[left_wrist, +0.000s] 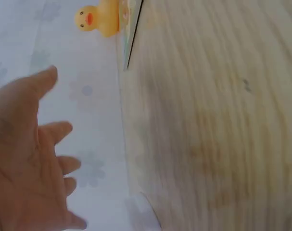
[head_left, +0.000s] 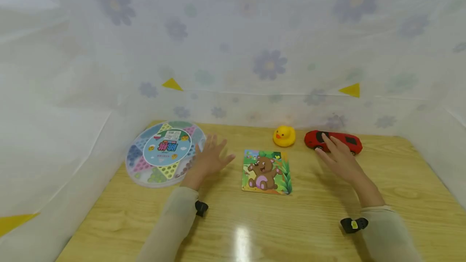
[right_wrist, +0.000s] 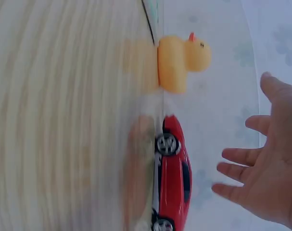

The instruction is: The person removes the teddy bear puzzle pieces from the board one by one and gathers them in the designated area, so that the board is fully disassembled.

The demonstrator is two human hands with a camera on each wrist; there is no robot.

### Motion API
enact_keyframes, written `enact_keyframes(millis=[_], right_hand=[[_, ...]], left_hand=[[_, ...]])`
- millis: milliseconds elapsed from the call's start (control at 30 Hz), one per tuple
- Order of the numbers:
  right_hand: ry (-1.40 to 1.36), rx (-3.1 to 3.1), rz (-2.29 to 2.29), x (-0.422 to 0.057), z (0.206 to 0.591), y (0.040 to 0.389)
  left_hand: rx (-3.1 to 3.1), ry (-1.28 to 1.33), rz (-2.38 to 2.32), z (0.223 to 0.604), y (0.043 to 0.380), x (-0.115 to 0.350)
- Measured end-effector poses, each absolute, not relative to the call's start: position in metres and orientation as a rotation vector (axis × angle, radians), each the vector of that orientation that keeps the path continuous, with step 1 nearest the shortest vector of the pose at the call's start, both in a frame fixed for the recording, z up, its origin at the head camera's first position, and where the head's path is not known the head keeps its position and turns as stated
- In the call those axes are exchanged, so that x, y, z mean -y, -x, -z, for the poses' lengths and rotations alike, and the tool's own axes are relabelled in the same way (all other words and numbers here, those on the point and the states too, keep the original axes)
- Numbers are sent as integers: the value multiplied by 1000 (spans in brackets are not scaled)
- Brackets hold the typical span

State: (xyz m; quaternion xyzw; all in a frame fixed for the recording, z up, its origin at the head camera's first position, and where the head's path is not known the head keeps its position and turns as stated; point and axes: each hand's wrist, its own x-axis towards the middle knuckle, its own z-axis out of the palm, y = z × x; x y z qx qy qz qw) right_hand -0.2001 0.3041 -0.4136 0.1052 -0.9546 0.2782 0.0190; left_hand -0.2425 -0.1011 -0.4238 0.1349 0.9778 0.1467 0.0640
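My left hand (head_left: pixel 211 157) hovers with spread fingers by the right edge of a round Chinese checkers set (head_left: pixel 136 161) in a clear case. In the left wrist view the same hand (left_wrist: pixel 30 159) holds nothing. Over a red toy car (head_left: pixel 351 142) hangs my right hand (head_left: pixel 342 159), its fingers extended. The right wrist view shows a gap between that hand (right_wrist: pixel 271 163) and the car (right_wrist: pixel 173 178). Between the hands lies a square bear picture board (head_left: pixel 265 173). A yellow rubber duck (head_left: pixel 285 136) sits behind it, left of the car.
A wooden table (head_left: pixel 291 229) carries everything. White flowered sheeting (head_left: pixel 225 60) rises along the back and both sides, with yellow triangles (head_left: pixel 351 90) on it. Each wrist wears a small black camera (head_left: pixel 353 225).
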Motion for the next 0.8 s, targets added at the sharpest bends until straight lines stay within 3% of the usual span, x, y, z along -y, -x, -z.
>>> enact_keyframes(millis=[400, 800], right_hand=[[-508, 2819, -1490, -241, 440, 228], [-728, 2947, -1393, -197, 454, 248]], left_hand=[[-2583, -511, -614, 435, 243, 84], [-2547, -496, -387, 429, 236, 59]])
